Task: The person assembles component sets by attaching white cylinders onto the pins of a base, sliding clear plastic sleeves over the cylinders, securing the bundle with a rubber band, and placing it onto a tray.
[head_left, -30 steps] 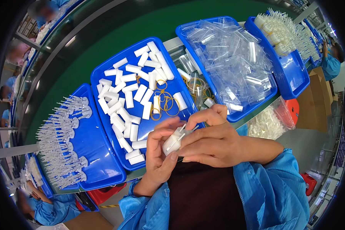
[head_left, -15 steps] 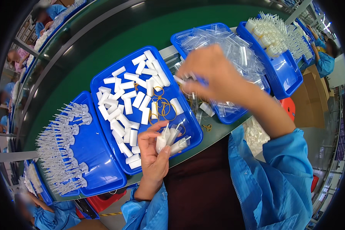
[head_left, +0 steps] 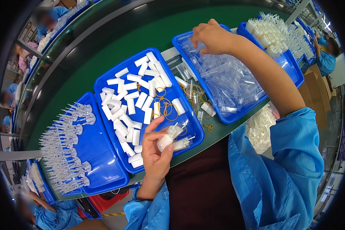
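Note:
My left hand [head_left: 156, 156] is closed around a few white plastic pieces with thin stems [head_left: 168, 140], some in clear sleeves, over the near edge of the middle tray. My right hand [head_left: 214, 37] reaches over the far part of a blue tray [head_left: 223, 115] heaped with clear plastic sleeves [head_left: 228, 76]. Its fingers are bent and apart, with nothing seen in them; the fingertips are partly hidden. In the middle blue tray [head_left: 191, 134], near my left hand, lie many white blocks [head_left: 131, 106] and yellow rubber bands [head_left: 165, 108].
At the left, a blue tray [head_left: 103, 165] holds rows of white stemmed parts [head_left: 61, 149]. Another blue tray [head_left: 291, 74], at the right, has bundled stemmed parts [head_left: 268, 36]. Behind runs a green belt [head_left: 142, 28]. A bag of white pieces [head_left: 258, 130] sits below the table edge.
My right hand has moved away from the gap between the trays, up over the far part of the sleeve tray. My left hand still holds its pieces, slightly turned.

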`<act>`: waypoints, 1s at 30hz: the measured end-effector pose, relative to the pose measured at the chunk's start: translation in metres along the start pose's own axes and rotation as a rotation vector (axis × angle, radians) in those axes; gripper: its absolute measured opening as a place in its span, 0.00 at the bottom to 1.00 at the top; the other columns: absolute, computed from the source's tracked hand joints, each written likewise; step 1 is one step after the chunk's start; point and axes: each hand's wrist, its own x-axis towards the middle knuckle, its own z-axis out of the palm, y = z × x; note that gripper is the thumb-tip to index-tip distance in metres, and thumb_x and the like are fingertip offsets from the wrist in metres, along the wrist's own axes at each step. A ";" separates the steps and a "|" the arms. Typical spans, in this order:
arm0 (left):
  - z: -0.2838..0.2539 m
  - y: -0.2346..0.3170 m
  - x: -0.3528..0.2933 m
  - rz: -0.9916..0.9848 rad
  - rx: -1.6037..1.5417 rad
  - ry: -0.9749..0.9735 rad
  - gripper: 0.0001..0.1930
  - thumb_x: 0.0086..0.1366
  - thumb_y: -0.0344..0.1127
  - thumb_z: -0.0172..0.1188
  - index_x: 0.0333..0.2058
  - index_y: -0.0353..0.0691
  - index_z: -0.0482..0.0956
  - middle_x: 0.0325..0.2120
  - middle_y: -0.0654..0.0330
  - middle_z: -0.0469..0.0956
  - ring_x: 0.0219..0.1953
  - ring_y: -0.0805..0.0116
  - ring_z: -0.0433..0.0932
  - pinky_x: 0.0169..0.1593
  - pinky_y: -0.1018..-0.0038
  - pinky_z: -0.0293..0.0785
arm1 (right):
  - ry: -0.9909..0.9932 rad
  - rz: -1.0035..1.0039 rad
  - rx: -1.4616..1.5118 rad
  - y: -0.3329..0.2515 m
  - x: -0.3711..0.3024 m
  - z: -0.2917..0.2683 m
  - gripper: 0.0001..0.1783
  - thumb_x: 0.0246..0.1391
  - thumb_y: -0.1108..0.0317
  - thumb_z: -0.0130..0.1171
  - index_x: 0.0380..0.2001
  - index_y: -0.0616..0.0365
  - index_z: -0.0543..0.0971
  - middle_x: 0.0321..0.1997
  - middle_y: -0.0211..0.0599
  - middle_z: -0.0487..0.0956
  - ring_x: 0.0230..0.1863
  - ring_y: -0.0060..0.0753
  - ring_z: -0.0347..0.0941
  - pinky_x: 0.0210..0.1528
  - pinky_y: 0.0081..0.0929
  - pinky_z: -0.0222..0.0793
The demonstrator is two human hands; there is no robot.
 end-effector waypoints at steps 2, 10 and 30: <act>-0.002 -0.001 0.000 -0.003 0.026 0.002 0.15 0.55 0.19 0.53 0.41 0.39 0.66 0.57 0.47 0.57 0.52 0.63 0.70 0.54 0.70 0.67 | 0.038 -0.072 -0.014 0.001 -0.004 0.001 0.13 0.36 0.65 0.70 0.29 0.46 0.79 0.37 0.28 0.76 0.49 0.32 0.68 0.52 0.36 0.54; 0.001 0.002 0.001 -0.074 0.078 0.025 0.14 0.54 0.19 0.54 0.39 0.38 0.68 0.56 0.50 0.59 0.49 0.69 0.70 0.51 0.76 0.66 | 0.038 -0.155 -0.009 -0.003 -0.005 0.006 0.12 0.34 0.68 0.69 0.27 0.45 0.80 0.36 0.29 0.75 0.49 0.31 0.68 0.51 0.35 0.54; 0.001 0.002 0.002 -0.019 0.282 0.045 0.14 0.53 0.19 0.56 0.39 0.39 0.69 0.54 0.52 0.59 0.44 0.74 0.69 0.45 0.79 0.67 | -0.081 0.025 -0.162 -0.016 0.004 0.006 0.11 0.38 0.67 0.65 0.31 0.48 0.80 0.34 0.30 0.79 0.45 0.31 0.70 0.49 0.35 0.56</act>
